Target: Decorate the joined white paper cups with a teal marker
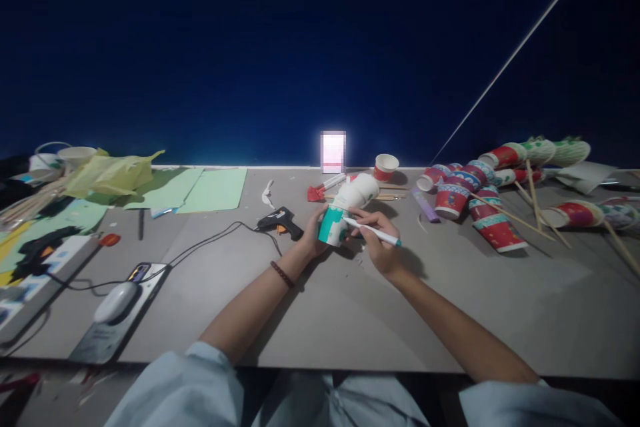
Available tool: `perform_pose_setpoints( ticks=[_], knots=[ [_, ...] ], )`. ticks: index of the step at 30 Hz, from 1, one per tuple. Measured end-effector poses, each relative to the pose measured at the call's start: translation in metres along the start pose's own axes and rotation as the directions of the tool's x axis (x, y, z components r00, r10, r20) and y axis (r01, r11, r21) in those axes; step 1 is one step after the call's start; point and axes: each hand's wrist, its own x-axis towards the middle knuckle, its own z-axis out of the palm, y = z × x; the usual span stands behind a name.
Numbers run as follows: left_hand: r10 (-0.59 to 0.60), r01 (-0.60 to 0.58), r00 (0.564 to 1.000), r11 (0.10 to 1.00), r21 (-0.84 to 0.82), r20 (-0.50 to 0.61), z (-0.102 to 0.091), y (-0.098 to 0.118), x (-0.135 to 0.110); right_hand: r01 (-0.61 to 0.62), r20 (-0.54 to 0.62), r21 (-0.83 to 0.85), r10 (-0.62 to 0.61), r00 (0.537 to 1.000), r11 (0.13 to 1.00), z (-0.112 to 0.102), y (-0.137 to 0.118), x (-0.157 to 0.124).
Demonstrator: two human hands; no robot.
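The green-and-white cup [331,227] is lying tilted in our left hand [313,233], above the table [310,320], with white cups [353,193] extending from its far end. Our left fingers are clamping its side, presumably keeping it steady and its patterned face turned towards us. Our right hand [381,243] is pinching one marker [383,233] between closed fingers, slanting it so that the tip is pointing at the cup (we are not managing to tell whether it is touching). Just left of our hands, one glue gun [281,221] is lying flat, probably within easy reach. Behind, one red cup [387,170] is standing upright, and one bright screen [333,151] is facing us, perhaps for easy viewing. Farther right, we are seeing one purple stick [425,205] and patterned cups [453,195], overlapping too much for counting. Farther left, at least two green sheets [220,190] are lying flat, while one phone [95,343] is bearing one white rounded object [116,301], beside one power strip [65,273].
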Motion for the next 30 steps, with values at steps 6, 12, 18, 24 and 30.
perform_pose_setpoints(
  ticks=[6, 12, 18, 24, 30],
  knots=[
    [0.001, -0.001, 1.000, 1.000, -0.008, 0.021, 0.0007, 0.0003, -0.0006, -0.006, 0.011, 0.002, 0.006, 1.000, 1.000, -0.0004, -0.0037, 0.0005],
    [0.022, -0.021, 0.999, 0.999, -0.031, 0.036, 0.0011, 0.0000, -0.0004, -0.003, 0.049, 0.033, 0.001, 0.999, 0.999, -0.0022, 0.0010, -0.0011],
    [0.011, -0.011, 0.998, 1.000, 0.000, 0.068, -0.0041, -0.0017, 0.0025, 0.004, 0.016, 0.029, -0.004, 1.000, 1.000, -0.0001, 0.0004, -0.0003],
    [0.014, -0.014, 1.000, 1.000, 0.010, 0.022, -0.0017, -0.0015, 0.0012, 0.022, 0.000, -0.012, -0.022, 1.000, 1.000, 0.0012, -0.0027, 0.0008],
    [0.014, -0.014, 1.000, 1.000, 0.011, 0.008, 0.0028, -0.0004, -0.0015, 0.008, 0.023, 0.018, -0.009, 1.000, 1.000, -0.0003, -0.0021, 0.0002]
  ],
)
